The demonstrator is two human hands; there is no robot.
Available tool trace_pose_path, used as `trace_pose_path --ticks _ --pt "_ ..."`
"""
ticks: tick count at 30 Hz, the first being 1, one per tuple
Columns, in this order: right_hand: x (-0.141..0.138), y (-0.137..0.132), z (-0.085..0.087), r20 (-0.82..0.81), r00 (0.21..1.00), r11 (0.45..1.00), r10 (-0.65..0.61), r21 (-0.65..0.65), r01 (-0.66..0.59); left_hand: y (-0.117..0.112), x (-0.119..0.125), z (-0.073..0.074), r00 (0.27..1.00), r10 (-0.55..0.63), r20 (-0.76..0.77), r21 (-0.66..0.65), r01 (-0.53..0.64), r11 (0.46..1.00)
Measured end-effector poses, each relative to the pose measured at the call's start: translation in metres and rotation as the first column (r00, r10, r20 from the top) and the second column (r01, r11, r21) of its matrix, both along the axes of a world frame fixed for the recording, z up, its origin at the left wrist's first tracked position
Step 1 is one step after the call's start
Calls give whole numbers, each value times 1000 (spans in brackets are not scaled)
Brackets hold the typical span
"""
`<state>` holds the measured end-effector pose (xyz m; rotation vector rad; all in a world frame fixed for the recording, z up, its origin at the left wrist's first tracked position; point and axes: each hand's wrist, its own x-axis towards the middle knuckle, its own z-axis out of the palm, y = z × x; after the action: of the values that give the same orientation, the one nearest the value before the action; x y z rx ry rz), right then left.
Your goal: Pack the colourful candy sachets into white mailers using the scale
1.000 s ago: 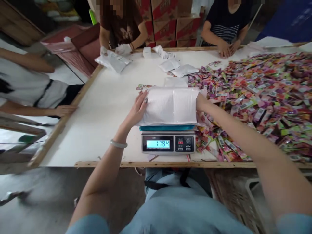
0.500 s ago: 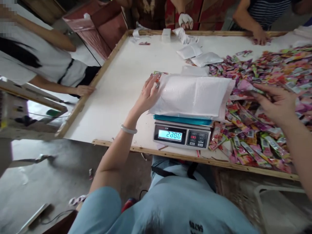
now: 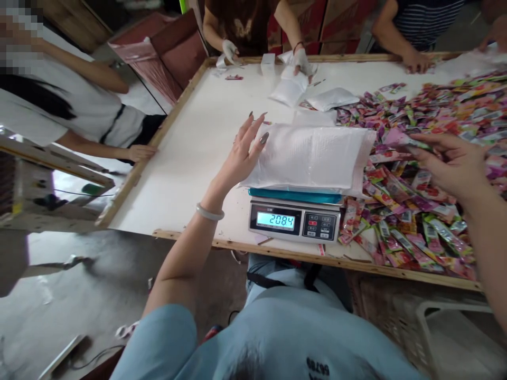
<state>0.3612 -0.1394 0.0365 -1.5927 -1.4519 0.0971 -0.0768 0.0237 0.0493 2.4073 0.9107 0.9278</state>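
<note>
A packing workshop. Several people stand around a big wood-rimmed table [image 3: 186,158] heaped with coloured sachets [image 3: 428,137]. A digital scale [image 3: 295,219] sits at its near edge, white pouches [image 3: 330,98] lie about, and cartons [image 3: 336,21] are stacked behind.

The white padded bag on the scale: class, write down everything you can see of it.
The white padded bag is a wide mailer lying flat, seemingly plastic with a fine bubbled texture, and plump as if filled. It rests across the teal platform of the scale and overhangs it on both sides. Its right end reaches over the pile of coloured sachets. The left hand, fingers spread, is at its left end; whether it touches the bag cannot be told.
</note>
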Motion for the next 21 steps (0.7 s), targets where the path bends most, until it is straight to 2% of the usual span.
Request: trace_pose_path --ticks 2,3,4,6,7,8,9,10,11,12,14,16,17,19,21 --pt "-9 6 1 4 1000 998 -10 -60 10 -1 9 2 1000 -21 22 -1 21 1000" --pt "-17 12 1 1 1000 993 25 -112 -25 -1 14 2 999 -29 34 -2 29 1000" --pt "-26 21 1 -16 994 979 109 -172 -110 -1 20 3 998 -34 46 -3 35 999" --pt "-42 37 0 -101 936 903 338 -244 -353 -3 29 5 998 -41 57 1 41 999" --pt "-47 42 -2 -138 907 877 397 -233 -419 -4 31 7 997 -40 58 8 40 999" --pt "-49 43 -5 -147 911 886 384 -219 -409 -6 31 8 998 -34 59 18 33 999" --pt "-49 39 -11 -122 948 923 295 -218 -316 -8 29 10 998 -22 59 29 21 999" --pt "-50 30 -20 -63 987 957 145 -243 -157 -11 25 12 998 -8 60 41 5 999" --pt "-51 16 -32 23 999 955 -22 -296 28 -15 20 13 998 10 63 51 -13 999" --pt "-56 -1 -46 132 979 909 -157 -369 196 -20 15 13 997 30 71 58 -35 998" --pt "-74 -36 -80 328 912 757 -245 -523 392 -31 4 9 992 79 102 58 -86 995" --pt "-100 -66 -112 442 864 670 -242 -568 478 -45 -4 2 978 144 150 49 -153 987" --pt "-111 -76 -125 464 850 650 -250 -570 503 -52 -8 -1 968 180 172 43 -190 981" --pt "-121 -88 -141 433 854 660 -288 -556 504 -65 -17 -8 950 243 198 36 -255 966" --pt "-110 -94 -148 313 895 713 -319 -543 444 -75 -29 -11 936 286 207 35 -300 953"
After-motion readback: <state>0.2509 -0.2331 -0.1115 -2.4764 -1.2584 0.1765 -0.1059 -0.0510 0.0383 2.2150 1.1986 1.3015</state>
